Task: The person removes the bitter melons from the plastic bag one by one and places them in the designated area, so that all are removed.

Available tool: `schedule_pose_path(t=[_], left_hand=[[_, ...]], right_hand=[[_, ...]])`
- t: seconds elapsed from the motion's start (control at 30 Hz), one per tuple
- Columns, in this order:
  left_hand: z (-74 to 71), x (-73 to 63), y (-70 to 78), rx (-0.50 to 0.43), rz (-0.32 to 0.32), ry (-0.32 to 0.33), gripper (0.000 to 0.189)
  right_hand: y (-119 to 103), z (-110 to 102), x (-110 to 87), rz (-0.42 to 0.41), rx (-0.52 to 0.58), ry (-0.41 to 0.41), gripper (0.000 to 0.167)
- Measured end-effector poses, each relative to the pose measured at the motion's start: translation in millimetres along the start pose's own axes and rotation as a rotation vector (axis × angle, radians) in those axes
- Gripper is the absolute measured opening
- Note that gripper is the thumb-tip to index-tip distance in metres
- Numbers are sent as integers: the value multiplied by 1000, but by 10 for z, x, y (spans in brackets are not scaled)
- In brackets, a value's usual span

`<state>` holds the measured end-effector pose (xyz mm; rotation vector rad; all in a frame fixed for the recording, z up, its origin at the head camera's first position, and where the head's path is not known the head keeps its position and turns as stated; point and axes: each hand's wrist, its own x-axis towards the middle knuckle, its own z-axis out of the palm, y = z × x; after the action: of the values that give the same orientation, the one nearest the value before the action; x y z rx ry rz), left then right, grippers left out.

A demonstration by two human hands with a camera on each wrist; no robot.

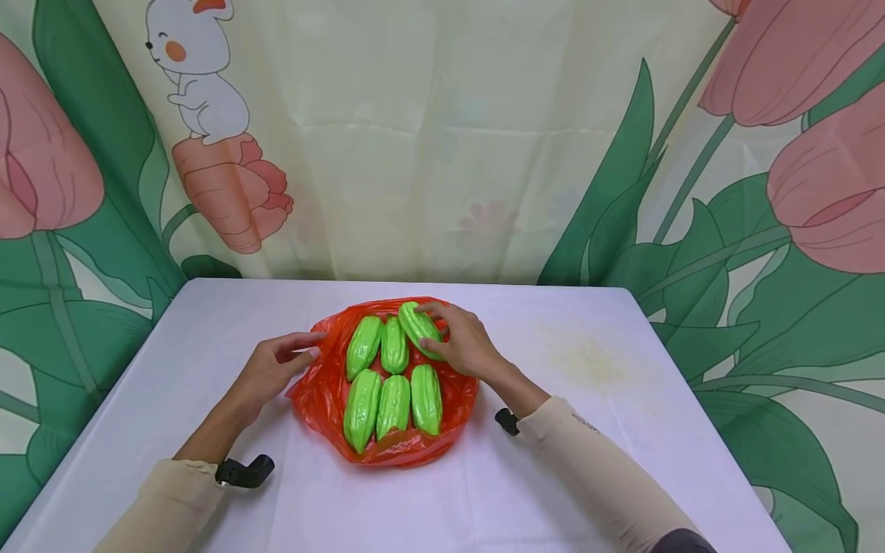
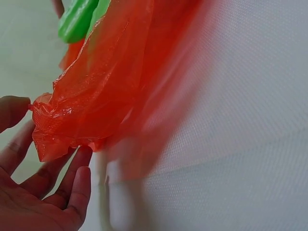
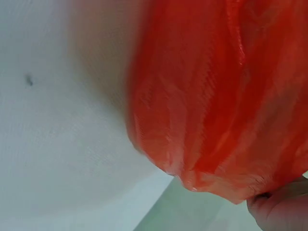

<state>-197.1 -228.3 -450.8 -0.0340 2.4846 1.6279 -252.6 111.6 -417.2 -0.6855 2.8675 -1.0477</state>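
Observation:
A red plastic bag (image 1: pixel 442 430) lies spread open, several glossy green ridged gourds on it in two rows. Three of them form the near row, with the middle gourd (image 1: pixel 394 405) between two others. In the far row, my right hand (image 1: pixel 470 338) grips the rightmost gourd (image 1: pixel 419 326), which leans to the left at its far end. My left hand (image 1: pixel 276 367) is at the bag's left edge, thumb and fingers apart. The left wrist view shows its fingertips (image 2: pixel 84 155) right at the crumpled plastic. In the right wrist view the bag's side hides the gourds.
The bag rests on a table with a white cloth (image 1: pixel 553 476), which bears a faint yellowish stain (image 1: pixel 588 361) on the right. Behind the table's far edge hangs a curtain (image 1: pixel 387 192) printed with tulips and a rabbit. Each wrist wears a black device (image 1: pixel 245 471).

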Motion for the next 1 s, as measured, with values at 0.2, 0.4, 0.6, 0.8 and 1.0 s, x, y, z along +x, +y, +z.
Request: schedule_pose_path(t=[0.2, 0.4, 0.6, 0.8, 1.0], left_hand=[[2, 0, 3, 11, -5, 1, 52], [-2, 2, -4, 14, 3, -3, 54], [-8, 6, -25, 6, 17, -34, 55], [-6, 3, -41, -11, 28, -64, 55], [-4, -9, -37, -27, 43, -76, 54]], right_hand=[[-28, -81, -8, -24, 45, 32, 55], [-46, -187, 2, -18, 73, 64, 55], [0, -321, -12, -20, 93, 115, 53], [94, -458, -48, -13, 116, 166, 54], [204, -585, -101, 55, 121, 199, 55]])
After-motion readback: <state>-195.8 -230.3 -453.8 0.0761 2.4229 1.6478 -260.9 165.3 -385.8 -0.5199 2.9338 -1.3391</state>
